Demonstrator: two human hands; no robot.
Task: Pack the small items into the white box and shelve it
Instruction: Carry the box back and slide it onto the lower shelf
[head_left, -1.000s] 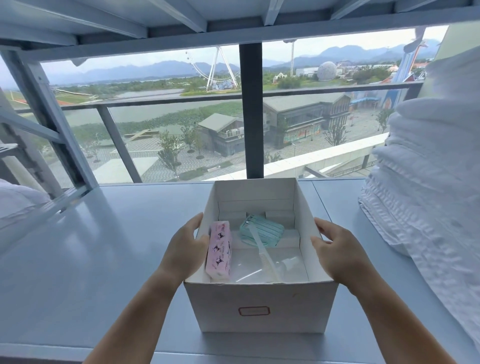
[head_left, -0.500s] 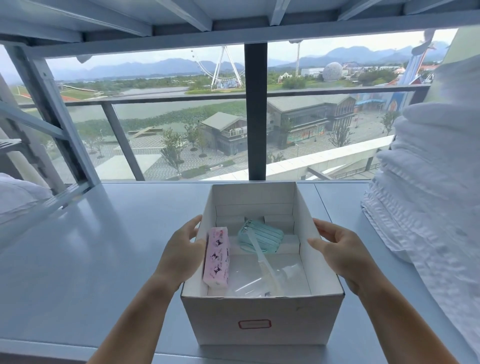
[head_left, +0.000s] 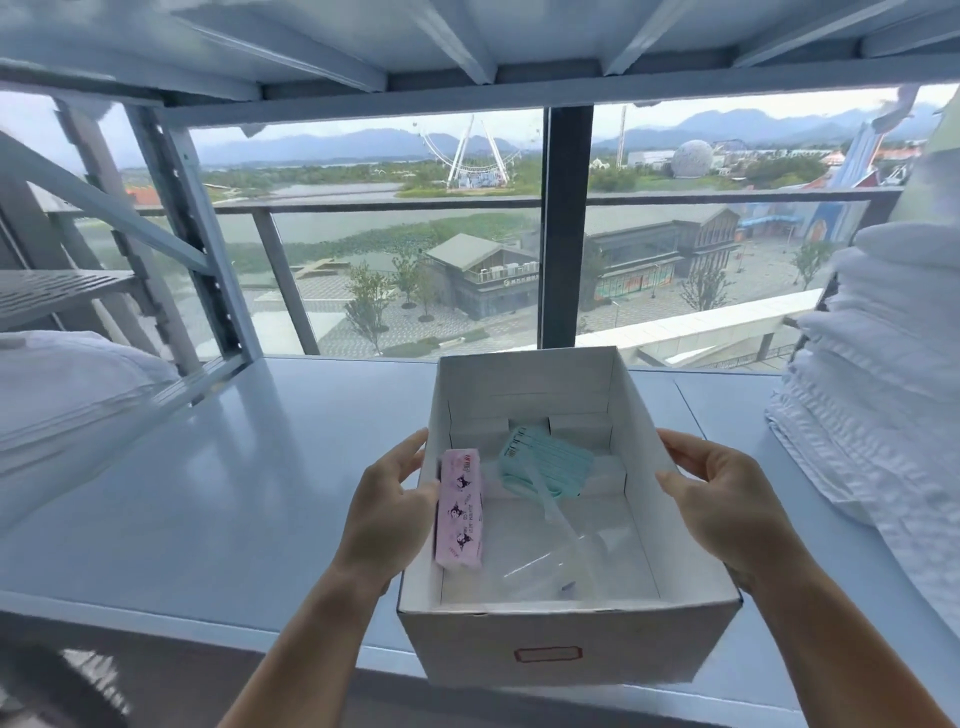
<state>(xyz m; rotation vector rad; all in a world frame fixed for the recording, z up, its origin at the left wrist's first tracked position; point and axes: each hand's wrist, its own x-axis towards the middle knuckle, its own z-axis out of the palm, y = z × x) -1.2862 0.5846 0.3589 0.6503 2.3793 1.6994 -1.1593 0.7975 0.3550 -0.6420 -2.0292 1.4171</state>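
Nearer the front lip than a second ago, the open white cardboard box (head_left: 623, 644) now has its front wall right at the edge of the pale grey-blue metal shelf (head_left: 208, 493), where a strip of bare shelf showed in front of it before. Your hands have kept their places on its two sides.

Your left hand (head_left: 387, 514) presses against the outside of the left wall, fingers reaching forward along the card and the thumb hooked at the rim, just beside the pink rectangular packet with dark cartoon figures (head_left: 460, 512). Your right hand (head_left: 727, 509) clasps the right wall, thumb lying along the top of the rim and fingers curled down the outside. The box is clamped between them; whether its base touches the shelf cannot be told.

Inside, the pink packet leans along the left wall. A mint-green striped packet (head_left: 545, 462) lies toward the back, and a clear plastic bag (head_left: 561, 551) covers the floor in front of it. A red-outlined label (head_left: 547, 653) marks the front wall.

A stack of folded white towels (head_left: 883, 415) stands on the shelf to the right of the box, apart from it. White bedding (head_left: 62, 374) lies on the neighbouring shelf to the left.
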